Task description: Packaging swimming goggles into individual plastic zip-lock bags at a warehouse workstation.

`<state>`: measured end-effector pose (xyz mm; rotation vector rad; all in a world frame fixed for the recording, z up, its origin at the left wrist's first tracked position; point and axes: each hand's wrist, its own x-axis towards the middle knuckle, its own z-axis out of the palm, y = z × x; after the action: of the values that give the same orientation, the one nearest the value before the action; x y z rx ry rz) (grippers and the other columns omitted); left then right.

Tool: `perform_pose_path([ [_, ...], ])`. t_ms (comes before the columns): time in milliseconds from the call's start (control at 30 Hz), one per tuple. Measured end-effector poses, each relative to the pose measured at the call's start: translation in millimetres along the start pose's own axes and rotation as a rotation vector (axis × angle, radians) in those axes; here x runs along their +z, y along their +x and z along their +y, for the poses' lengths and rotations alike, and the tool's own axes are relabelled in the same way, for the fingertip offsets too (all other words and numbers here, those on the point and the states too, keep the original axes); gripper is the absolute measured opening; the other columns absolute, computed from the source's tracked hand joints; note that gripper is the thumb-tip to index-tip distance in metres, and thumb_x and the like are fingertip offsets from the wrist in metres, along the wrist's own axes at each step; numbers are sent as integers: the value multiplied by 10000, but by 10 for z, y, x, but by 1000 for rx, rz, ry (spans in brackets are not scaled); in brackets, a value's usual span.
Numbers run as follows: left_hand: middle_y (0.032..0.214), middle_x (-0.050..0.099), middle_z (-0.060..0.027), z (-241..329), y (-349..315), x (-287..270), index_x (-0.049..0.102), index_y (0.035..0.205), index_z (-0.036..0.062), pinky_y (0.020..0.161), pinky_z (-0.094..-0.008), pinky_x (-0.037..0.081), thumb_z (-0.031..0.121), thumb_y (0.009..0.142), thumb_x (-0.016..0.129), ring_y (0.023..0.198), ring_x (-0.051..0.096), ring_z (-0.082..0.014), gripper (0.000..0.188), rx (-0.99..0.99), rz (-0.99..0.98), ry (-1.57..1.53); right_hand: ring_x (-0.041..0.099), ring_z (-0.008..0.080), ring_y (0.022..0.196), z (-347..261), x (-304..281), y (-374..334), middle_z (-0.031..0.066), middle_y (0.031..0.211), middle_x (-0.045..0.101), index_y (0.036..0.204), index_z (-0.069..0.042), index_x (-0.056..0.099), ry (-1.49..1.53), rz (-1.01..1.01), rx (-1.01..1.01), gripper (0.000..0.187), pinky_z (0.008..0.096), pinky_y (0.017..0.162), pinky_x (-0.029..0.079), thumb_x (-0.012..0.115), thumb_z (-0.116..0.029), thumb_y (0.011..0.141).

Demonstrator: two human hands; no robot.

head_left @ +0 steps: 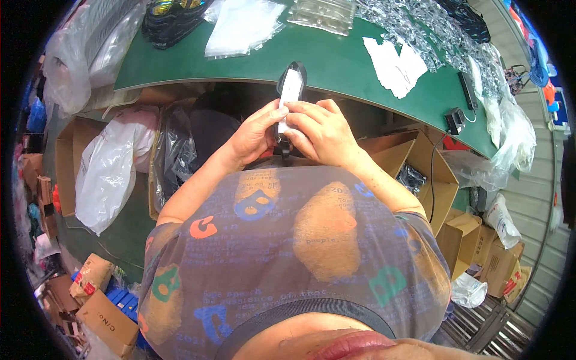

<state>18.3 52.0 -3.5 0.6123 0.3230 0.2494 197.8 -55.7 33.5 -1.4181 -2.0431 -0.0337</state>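
Observation:
In front of my chest, at the table's near edge, I hold a narrow black-rimmed piece (293,81) with a white strip down its middle. It looks like goggles seen edge-on, but its exact kind is unclear. My left hand (257,133) is closed round its lower left side, the thumb on the white strip. From the right, my right hand (321,131) presses its bent fingertips onto the lower part of that strip. A dark band hangs below the hands. The fingers hide the lower end of the piece.
On the green table (240,67) lie dark goggles (171,21), a stack of clear bags (243,27), white sheets (394,65) and a pile of clear plastic pieces (414,30). Open cartons (393,153) flank me below the edge. A black cable (433,174) hangs at right.

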Motion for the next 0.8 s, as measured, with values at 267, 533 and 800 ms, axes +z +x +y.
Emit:
perform_pose_path([
  [267, 1189, 626, -96, -98, 5, -131, 486, 1409, 43, 699, -346, 611, 170, 1043, 544, 978, 666, -181, 391, 40, 102, 108, 691, 291, 1025, 42, 53, -30, 128, 1160, 695, 1044, -56, 674, 244, 88, 116, 133, 396, 884, 523, 673, -123, 930],
  [533, 1158, 611, -134, 351, -108, 194, 412, 1468, -8, 642, -339, 598, 148, 1008, 518, 955, 642, -213, 497, 111, -128, -46, 612, 302, 1213, 204, 431, -122, 66, 1256, 642, 1291, -125, 590, 2012, 119, 926, 419, 491, 1070, 465, 636, -427, 1004],
  [800, 1137, 611, -102, 536, -170, -176, 370, 1522, 30, 645, -307, 580, 145, 965, 547, 913, 648, -177, 596, 340, 118, 248, 599, 236, 944, 419, 16, -57, 19, 897, 562, 1226, -79, 574, 2088, 41, 726, 410, 518, 958, 522, 725, -308, 921],
])
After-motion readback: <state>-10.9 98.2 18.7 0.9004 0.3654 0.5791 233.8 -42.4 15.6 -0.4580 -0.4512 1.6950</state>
